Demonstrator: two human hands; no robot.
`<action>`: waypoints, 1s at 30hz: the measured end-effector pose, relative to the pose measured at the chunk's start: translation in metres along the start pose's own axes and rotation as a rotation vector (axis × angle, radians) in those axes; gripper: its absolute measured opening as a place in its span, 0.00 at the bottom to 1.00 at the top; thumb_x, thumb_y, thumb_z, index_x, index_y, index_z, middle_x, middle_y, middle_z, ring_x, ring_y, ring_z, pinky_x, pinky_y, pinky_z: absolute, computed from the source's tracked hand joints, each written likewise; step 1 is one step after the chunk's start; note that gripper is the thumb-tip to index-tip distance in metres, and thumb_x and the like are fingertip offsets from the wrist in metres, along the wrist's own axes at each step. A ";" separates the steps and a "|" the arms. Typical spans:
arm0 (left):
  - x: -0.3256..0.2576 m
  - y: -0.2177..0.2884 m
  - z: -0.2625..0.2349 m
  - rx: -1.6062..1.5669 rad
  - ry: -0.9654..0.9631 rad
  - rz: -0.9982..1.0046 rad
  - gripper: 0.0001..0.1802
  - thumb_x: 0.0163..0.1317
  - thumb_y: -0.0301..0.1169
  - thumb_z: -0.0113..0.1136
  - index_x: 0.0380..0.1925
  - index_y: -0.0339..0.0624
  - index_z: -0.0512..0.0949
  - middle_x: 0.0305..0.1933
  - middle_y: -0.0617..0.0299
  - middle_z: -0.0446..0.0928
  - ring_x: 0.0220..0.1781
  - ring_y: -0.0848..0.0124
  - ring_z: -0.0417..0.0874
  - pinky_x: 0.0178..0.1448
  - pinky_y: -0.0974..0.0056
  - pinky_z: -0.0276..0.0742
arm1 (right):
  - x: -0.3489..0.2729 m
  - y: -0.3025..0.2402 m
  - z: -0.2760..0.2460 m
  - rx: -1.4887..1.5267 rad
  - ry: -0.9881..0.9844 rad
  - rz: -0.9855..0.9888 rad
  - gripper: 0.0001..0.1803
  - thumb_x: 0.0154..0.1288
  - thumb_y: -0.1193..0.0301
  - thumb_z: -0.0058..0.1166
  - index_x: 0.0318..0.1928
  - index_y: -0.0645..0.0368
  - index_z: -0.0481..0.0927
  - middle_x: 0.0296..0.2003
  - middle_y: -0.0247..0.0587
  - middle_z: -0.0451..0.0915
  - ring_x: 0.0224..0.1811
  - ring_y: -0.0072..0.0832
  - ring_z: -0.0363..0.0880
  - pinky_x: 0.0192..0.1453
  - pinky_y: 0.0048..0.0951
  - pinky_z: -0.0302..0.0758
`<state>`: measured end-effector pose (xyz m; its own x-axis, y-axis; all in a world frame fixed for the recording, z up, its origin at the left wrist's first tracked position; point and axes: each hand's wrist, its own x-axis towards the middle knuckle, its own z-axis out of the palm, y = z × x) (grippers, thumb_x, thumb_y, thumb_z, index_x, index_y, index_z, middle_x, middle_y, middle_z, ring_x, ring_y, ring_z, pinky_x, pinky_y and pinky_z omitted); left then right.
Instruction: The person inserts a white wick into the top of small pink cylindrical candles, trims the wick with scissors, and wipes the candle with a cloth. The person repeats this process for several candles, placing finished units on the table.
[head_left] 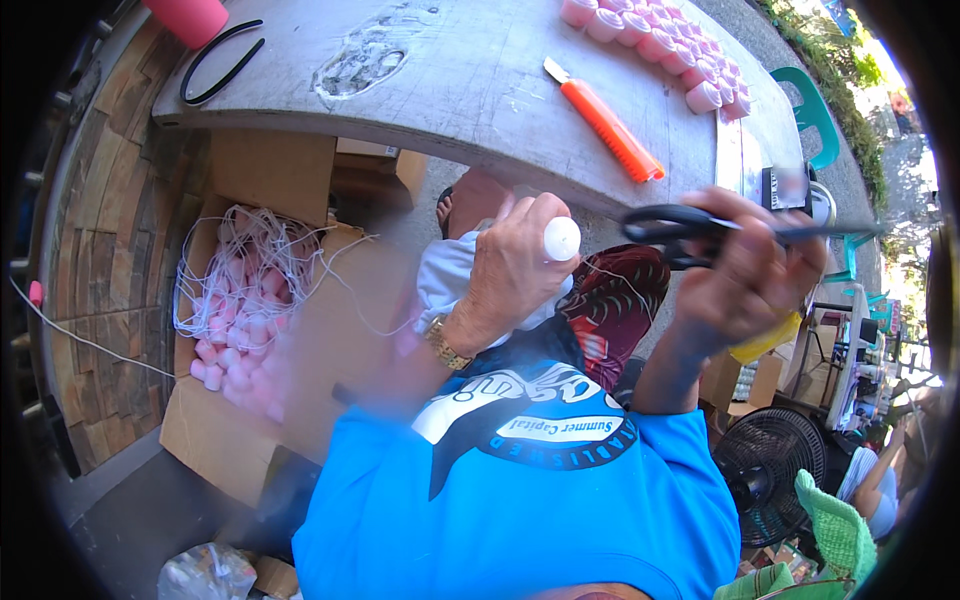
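My left hand (515, 265) is closed around a white round-ended piece (562, 238), held just off the table's near edge. Only its pale round end shows, and a thin white string trails off to the right of the hand. To the right, my right hand (745, 270) grips black-handled scissors (665, 225), blurred by motion. The handle loops lie left of the fingers, and a dark narrow part sticks out to the right. A wristwatch with a gold band (447, 343) is on my left wrist.
An orange utility knife (610, 130) lies blade out on the grey table (480, 75). Several small pink cups (655, 45) stand in rows at the far right. An open cardboard box (225, 440) at left holds pink cylinders with tangled white strings. A black fan (765, 460) stands lower right.
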<state>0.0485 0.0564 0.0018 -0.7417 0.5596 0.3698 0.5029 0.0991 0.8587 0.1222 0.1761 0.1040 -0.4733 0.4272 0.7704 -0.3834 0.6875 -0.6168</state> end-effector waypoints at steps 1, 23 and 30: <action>0.001 0.000 0.000 -0.003 0.004 0.000 0.16 0.47 0.28 0.68 0.35 0.42 0.72 0.32 0.53 0.76 0.37 0.51 0.80 0.41 0.51 0.76 | 0.005 -0.005 -0.003 0.034 0.081 -0.063 0.15 0.75 0.65 0.45 0.54 0.57 0.58 0.29 0.52 0.83 0.18 0.19 0.76 0.22 0.16 0.71; 0.004 -0.017 -0.013 0.082 0.062 0.076 0.17 0.49 0.29 0.71 0.36 0.42 0.74 0.35 0.56 0.77 0.40 0.55 0.81 0.64 0.42 0.65 | -0.022 0.014 0.018 -0.001 0.054 0.153 0.14 0.75 0.70 0.44 0.53 0.59 0.57 0.30 0.50 0.83 0.27 0.25 0.82 0.29 0.17 0.77; 0.008 -0.019 -0.004 0.130 0.059 0.104 0.17 0.47 0.28 0.69 0.36 0.40 0.74 0.34 0.54 0.76 0.38 0.52 0.80 0.46 0.51 0.73 | -0.048 0.036 0.040 -0.130 -0.168 -0.045 0.12 0.74 0.71 0.45 0.50 0.60 0.59 0.28 0.48 0.80 0.28 0.25 0.81 0.34 0.20 0.78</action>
<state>0.0311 0.0553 -0.0104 -0.7054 0.5237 0.4776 0.6287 0.1513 0.7628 0.0996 0.1569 0.0383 -0.5874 0.2984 0.7523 -0.3067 0.7781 -0.5481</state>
